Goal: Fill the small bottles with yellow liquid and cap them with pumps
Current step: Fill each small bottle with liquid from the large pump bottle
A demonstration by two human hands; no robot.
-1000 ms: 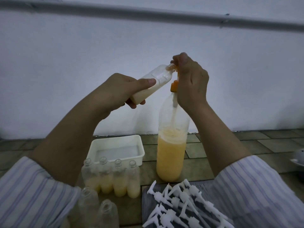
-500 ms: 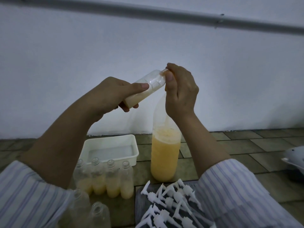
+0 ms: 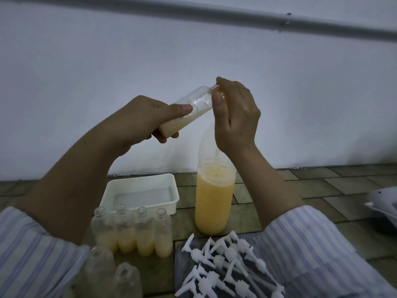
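Note:
My left hand (image 3: pixel 137 120) grips a small clear bottle (image 3: pixel 189 112), tilted with its mouth up to the right and pale yellow liquid pooled at its base. My right hand (image 3: pixel 235 117) is curled over the orange pump head on the large bottle (image 3: pixel 214 196) of yellow liquid, its thumb by the small bottle's mouth. The pump head is almost fully hidden under the fingers. Several small bottles (image 3: pixel 131 231) part-filled with yellow liquid stand in a row below. Two empty small bottles (image 3: pixel 111 274) stand nearer me. A pile of white pumps (image 3: pixel 227 265) lies at lower right.
A white rectangular tray (image 3: pixel 140 194) sits on the tiled floor behind the filled bottles, close to the white wall. A white object (image 3: pixel 384 203) shows at the right edge. A pipe runs along the wall at the top.
My right hand has pressed down on the large bottle's pump, so the orange head is now hidden. Both hands and the small bottle sit lower in view.

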